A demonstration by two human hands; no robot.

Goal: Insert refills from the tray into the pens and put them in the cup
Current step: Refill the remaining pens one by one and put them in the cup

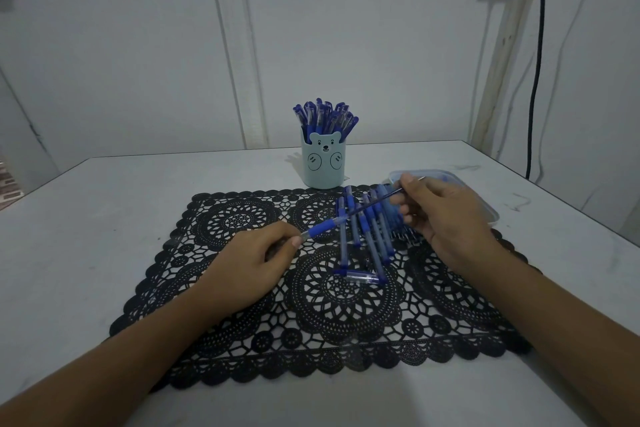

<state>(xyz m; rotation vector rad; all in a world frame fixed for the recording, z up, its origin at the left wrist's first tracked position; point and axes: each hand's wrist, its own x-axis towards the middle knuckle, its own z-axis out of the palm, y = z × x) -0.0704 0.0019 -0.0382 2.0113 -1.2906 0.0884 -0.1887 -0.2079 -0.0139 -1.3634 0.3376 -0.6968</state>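
Two hands shared one pen. The left hand pinched its grip end, and the right hand pinched the refill at its back, over the mat, by the tray. Mid-insertion, I judged; next it wanted pushing home, then the cup.

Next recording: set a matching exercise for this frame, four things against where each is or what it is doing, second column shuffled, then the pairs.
Things:
1. cup
2. tray
3. loose pens
4. left hand

Places or states:
A. lying on the black lace mat
B. partly hidden behind the right hand
C. pinching the tip end of the held pen
D. upright at the mat's far edge, full of pens

Pairs: 1-D, 2-B, 3-A, 4-C
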